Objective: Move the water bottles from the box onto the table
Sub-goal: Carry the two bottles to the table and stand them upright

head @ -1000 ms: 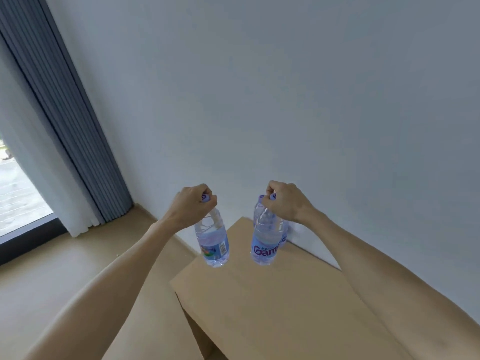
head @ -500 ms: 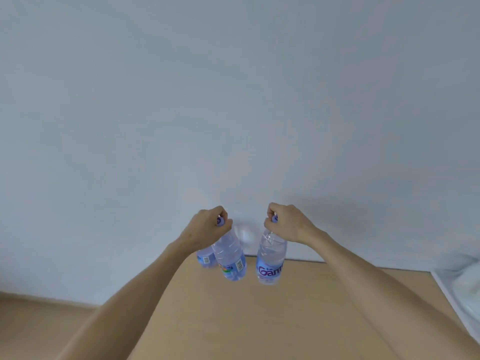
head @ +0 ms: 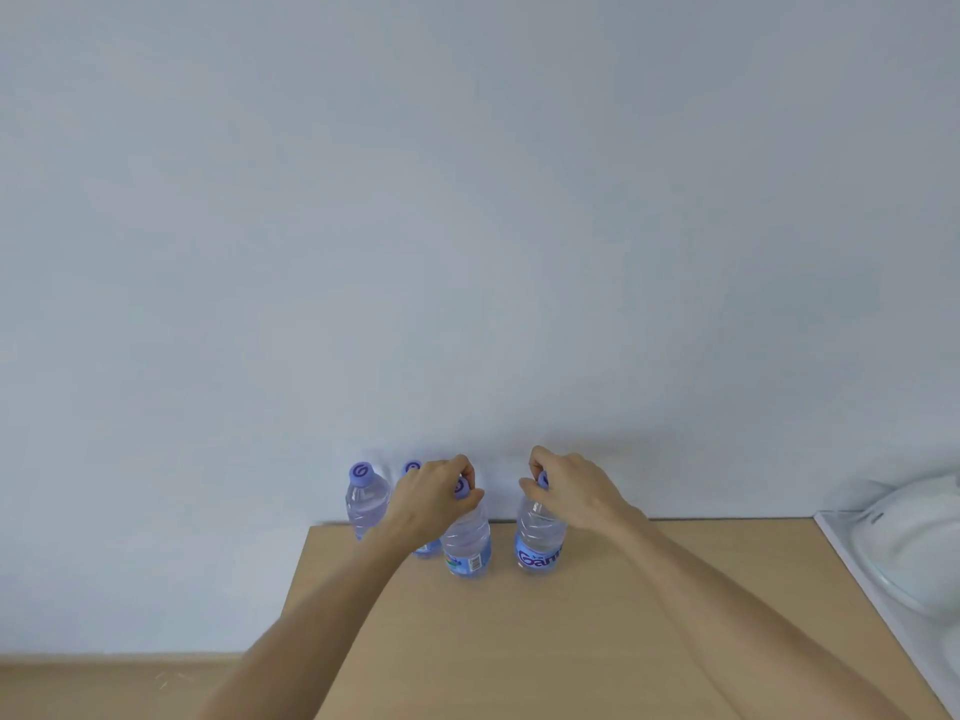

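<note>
Each hand [head: 434,498] [head: 574,488] pinched a cap from above, its bottle [head: 466,537] [head: 539,537] upright on the surface [head: 597,641] directly beneath.

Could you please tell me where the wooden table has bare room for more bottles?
The light wooden table is bare between the forearms and right of the "Gam" labelled clear plastic bottle, towards the white basin. Its back-left corner is crowded: four purple-capped bottles stand together.

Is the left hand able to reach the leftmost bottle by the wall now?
Probably yes: the leftmost bottle stands uncovered beside the left hand, but that hand must first release its own bottle.
</note>
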Motion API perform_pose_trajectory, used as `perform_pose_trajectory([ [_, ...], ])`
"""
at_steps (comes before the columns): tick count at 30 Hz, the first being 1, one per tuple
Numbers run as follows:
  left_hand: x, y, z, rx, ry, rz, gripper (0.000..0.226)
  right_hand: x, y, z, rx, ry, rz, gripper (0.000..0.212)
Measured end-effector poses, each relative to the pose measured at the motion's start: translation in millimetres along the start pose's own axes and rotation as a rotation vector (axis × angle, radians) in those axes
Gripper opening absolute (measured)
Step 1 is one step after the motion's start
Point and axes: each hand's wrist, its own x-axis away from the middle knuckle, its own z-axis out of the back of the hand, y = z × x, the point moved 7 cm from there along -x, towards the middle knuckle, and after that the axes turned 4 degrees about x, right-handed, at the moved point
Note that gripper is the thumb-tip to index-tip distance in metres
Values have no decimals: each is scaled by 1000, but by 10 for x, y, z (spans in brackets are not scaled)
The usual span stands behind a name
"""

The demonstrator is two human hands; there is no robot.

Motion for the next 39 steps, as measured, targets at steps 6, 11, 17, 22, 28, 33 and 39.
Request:
perform_pose_trajectory([
  [6, 50, -83, -159, 31, 75, 1, 21, -48, -27, -189, 29, 12, 38, 25],
  [11, 204, -254, -339, 292, 177, 136, 27, -6, 154, -319, -135, -1, -74, 40],
  [17, 483, -545, -568, 686, 245, 304, 47, 128, 426, -502, -567, -60, -199, 64],
  [22, 763, -712, -970, 784, 78, 491, 49, 290, 526, -755, -713, -50, -209, 71],
  [28, 979, -761, -1492, 1228, -33, 849, 40, 451, 557, -1233, -614, -205, -268, 48],
  [33, 939, -817, -1488, 1215, 26, 866, 34, 379, 605, -1389, -469, -245, -309, 24],
  [39, 804, -782, -1490, 1208, -10, 855, 28, 206, 500, -1451, -428, -296, -291, 34],
])
